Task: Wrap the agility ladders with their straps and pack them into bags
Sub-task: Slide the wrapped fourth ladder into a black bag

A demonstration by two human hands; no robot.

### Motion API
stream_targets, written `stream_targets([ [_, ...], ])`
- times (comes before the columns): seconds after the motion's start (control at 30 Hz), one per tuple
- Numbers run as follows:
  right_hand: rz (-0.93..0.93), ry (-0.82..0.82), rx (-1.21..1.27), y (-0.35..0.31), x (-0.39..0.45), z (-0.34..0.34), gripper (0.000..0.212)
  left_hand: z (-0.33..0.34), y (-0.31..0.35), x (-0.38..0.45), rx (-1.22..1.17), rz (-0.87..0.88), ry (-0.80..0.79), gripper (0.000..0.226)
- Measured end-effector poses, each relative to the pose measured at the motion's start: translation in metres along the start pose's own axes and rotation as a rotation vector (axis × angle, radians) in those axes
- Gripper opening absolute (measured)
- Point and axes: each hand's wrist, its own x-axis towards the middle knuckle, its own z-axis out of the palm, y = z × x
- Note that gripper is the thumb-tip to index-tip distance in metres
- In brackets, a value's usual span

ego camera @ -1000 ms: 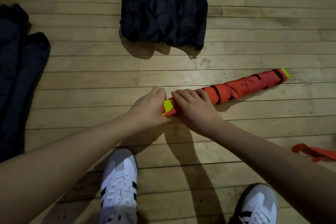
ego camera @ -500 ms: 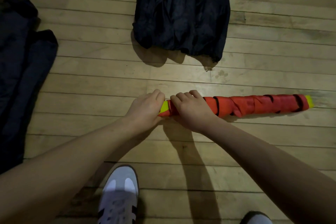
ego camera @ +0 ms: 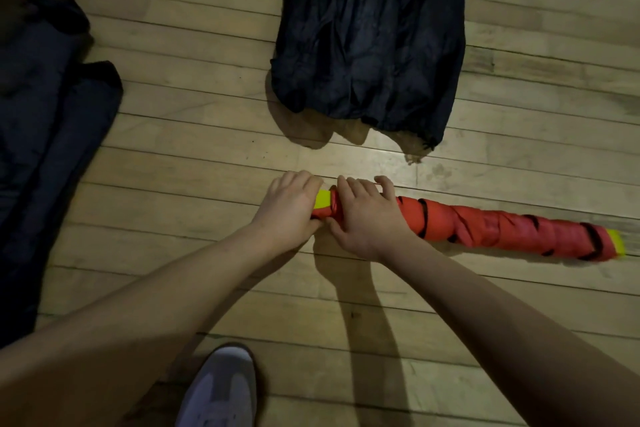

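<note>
I see the wooden floor (ego camera: 173, 163) filling the view, with one dark bag (ego camera: 370, 38) lying flat straight ahead and a second dark bag (ego camera: 45, 135) spread along my left edge. Below the far bag, the rolled agility ladder (ego camera: 485, 227) lies on the boards with its long axis running left to right, dipping slightly toward me at its right end, orange strap wound around it and yellow rung ends showing at both tips. Both of my hands sit at its left end, so nearly the whole length stretches away to the right. My left hand (ego camera: 287, 210) is curled over the very tip, beside the yellow patch; my right hand (ego camera: 367, 215) wraps over the roll just next to it, fingers across the top and thumb underneath. (The strap's loose tail is hidden under my fingers, so I cannot tell whether it is tucked.) I judge the wrap is being finished here; the far bag's end lies nearest, just beyond my knuckles. My shoe (ego camera: 221, 388) shows at the bottom.
</note>
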Motion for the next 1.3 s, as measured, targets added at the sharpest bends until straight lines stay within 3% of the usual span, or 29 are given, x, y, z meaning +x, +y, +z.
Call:
stream_targets([
  [0.13, -0.015, 0.064, 0.005, -0.008, -0.011, -0.009, 0.058, -0.007, 0.004, -0.017, -0.099, -0.107, 0.066, 0.082],
  [0.43, -0.144, 0.079, -0.001, -0.066, 0.017, -0.043, 0.034, -0.048, -0.035, -0.062, -0.268, -0.349, 0.061, 0.047],
  [0.77, -0.405, 0.044, 0.002, -0.189, 0.108, -0.056, 0.033, -0.068, -0.143, -0.102, -0.421, -0.698, 0.221, 0.034],
  [0.9, -0.5, 0.021, 0.007, -0.224, 0.146, -0.051, 0.045, -0.065, -0.184, -0.108, -0.313, -0.8, 0.33, 0.028],
  [1.1, -0.692, -0.024, -0.046, -0.283, 0.193, -0.044, 0.064, -0.061, -0.233, -0.124, -0.203, -0.913, 0.446, 0.048],
  [1.2, -0.762, -0.034, -0.088, -0.309, 0.209, -0.039, 0.065, -0.056, -0.251, -0.129, -0.122, -1.017, 0.367, 0.067],
  [1.3, -0.794, -0.088, -0.196, -0.326, 0.222, -0.027, 0.063, -0.051, -0.266, -0.129, -0.157, -1.101, 0.244, 0.07],
])
